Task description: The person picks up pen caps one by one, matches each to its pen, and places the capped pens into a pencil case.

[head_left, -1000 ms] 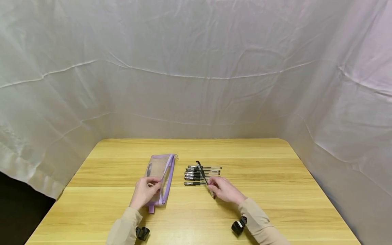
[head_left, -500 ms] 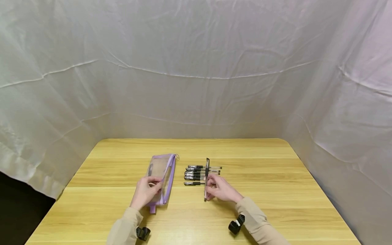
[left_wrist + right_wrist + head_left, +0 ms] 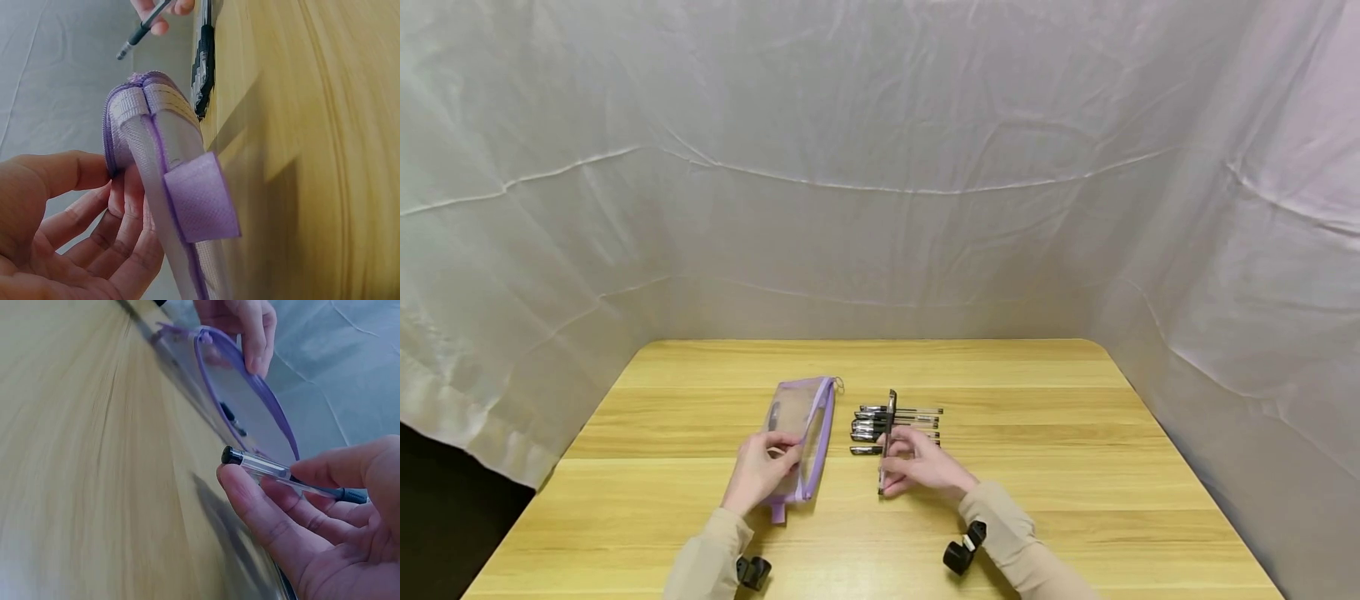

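While your left hand point(image 3: 760, 471) pinches the upper edge of the purple pouch point(image 3: 795, 404) between thumb and fingers, your right hand point(image 3: 928, 462) grips a black pen point(image 3: 891, 414) by its clear barrel. You've got that pen off the table point(image 3: 1037, 417), capped end pointing away from you, plugged end nearest you; in the right wrist view its plug sits by your fingertip. It's just to the right of the pouch, outside it, not touching. From the head view it crosses over the loose pens point(image 3: 867, 426), which lie sideways in a rough stack, caps to your left, with one set a little apart on your side.

Your pouch lies to the left of those pens, its mouth gaping toward your right hand. Through the mesh you can see a dark pen point(image 3: 232, 419) inside. You have a fabric tab point(image 3: 201, 199) sticking out at the pouch's near end and a small ring point(image 3: 839, 384) at the far corner.

You're wearing beige sleeves point(image 3: 703, 557), with a black camera point(image 3: 753, 572) at your left wrist and another camera point(image 3: 964, 550) at your right. Behind your wood-grain table hangs a pale, creased curtain point(image 3: 880, 242).
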### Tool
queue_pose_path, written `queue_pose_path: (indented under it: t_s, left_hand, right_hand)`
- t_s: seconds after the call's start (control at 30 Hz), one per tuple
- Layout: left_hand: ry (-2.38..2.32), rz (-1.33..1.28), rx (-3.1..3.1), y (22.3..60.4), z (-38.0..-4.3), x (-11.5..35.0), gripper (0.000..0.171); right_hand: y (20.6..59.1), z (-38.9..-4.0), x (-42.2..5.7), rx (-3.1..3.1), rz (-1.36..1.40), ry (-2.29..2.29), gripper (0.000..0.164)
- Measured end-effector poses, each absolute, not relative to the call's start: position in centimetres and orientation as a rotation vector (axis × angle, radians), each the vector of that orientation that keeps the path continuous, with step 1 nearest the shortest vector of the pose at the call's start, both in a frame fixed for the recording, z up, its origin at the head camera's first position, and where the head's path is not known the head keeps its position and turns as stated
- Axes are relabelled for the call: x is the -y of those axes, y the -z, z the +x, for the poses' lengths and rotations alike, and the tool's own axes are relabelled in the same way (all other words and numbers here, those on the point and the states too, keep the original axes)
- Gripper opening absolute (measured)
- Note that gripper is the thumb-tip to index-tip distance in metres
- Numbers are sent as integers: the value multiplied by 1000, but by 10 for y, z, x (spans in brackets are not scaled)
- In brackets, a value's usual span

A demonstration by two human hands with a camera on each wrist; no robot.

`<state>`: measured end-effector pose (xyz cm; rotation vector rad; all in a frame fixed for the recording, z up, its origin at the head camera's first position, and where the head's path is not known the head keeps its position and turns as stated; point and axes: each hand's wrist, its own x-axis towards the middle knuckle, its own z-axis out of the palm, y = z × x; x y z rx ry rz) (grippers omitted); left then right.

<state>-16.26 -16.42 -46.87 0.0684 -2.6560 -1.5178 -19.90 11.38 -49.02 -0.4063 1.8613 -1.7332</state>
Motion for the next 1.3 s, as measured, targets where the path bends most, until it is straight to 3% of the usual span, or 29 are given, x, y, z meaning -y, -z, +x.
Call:
queue_pose_path:
  t_s: [0.6,1.3]
  left_hand:
    - [1514,44,2642,468,-163,162,14]
    - [1525,50,2652,467,-165,159,14]
  right_hand:
    - [491,-212,-81,-1689,-280,1811,43]
    - [488,-215,-48,-1724,-201,1823,48]
